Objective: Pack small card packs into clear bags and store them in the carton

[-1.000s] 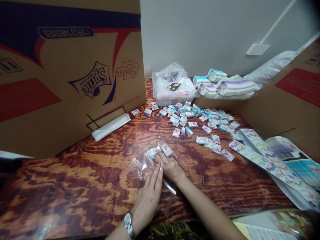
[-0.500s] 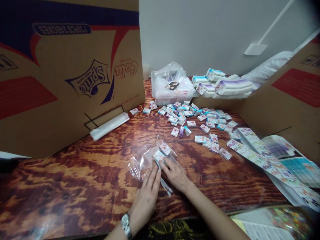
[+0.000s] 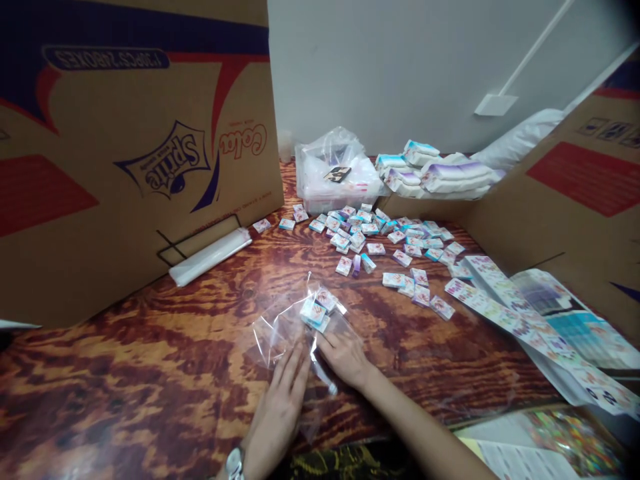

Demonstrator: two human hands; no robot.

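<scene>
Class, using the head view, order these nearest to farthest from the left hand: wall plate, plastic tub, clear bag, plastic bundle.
1. Clear bag: at the left hand.
2. Plastic bundle: ahead, leftward.
3. Plastic tub: farther back.
4. Wall plate: upper right.

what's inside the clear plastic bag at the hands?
Small white printed rectangular boxes, one blue-edged, appear to sit in the clear plastic bag, overlapping. Whatever lies beneath them is covered. The bag's opening is unclear, so I can't tell whether the right hand is inside.
</scene>
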